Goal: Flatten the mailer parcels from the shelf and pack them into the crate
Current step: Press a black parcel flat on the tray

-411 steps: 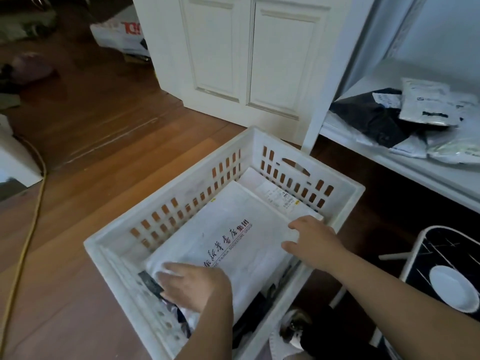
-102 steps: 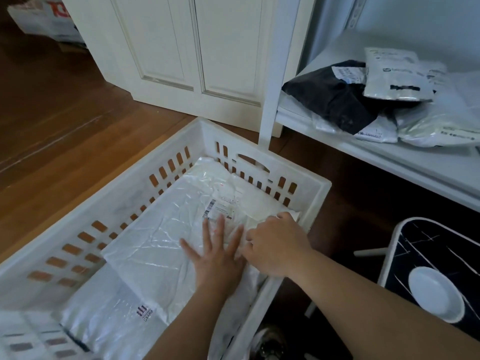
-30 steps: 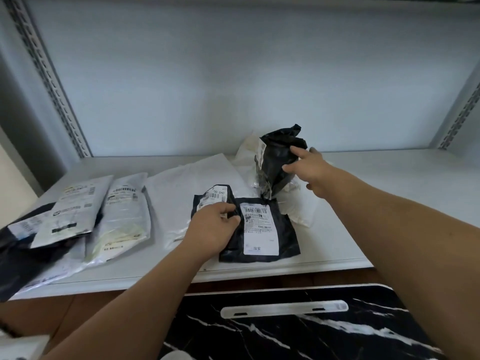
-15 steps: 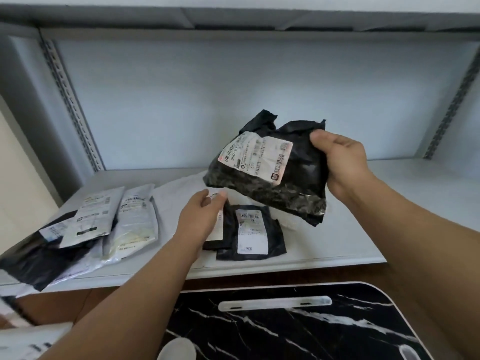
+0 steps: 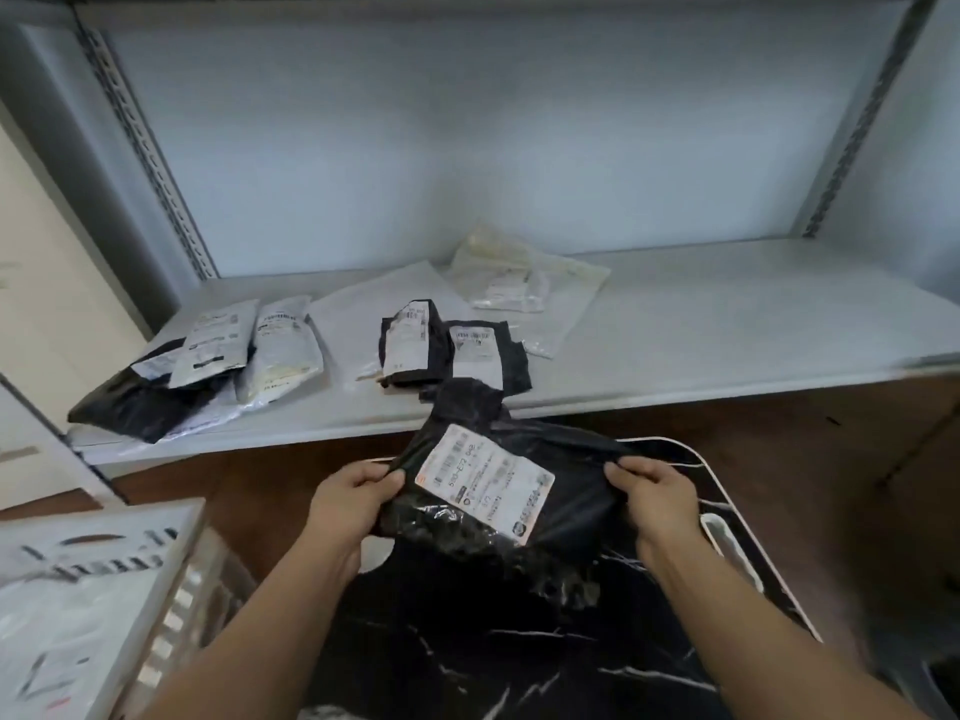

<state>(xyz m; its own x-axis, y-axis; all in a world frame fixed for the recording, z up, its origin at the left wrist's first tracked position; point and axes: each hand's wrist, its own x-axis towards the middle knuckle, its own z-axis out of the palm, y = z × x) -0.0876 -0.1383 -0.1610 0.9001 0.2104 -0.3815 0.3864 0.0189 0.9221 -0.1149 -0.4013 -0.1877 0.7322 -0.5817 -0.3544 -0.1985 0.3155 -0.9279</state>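
Below the shelf (image 5: 675, 350), left hand (image 5: 349, 504) and right hand (image 5: 655, 504) pinch a black mailer (image 5: 571, 506) by its edges; slick film could slip free during flattening.

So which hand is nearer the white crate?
Left. The left hand grips the black mailer's edge on the crate side; the right hand grips its far edge.

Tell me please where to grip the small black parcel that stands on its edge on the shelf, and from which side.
Grip the small black parcel at its top edge, coming from above and the front. It stands upright and leans against the flat black parcel on its right, so its top edge is free. Probably one hand is enough, but both hands now hold another mailer.
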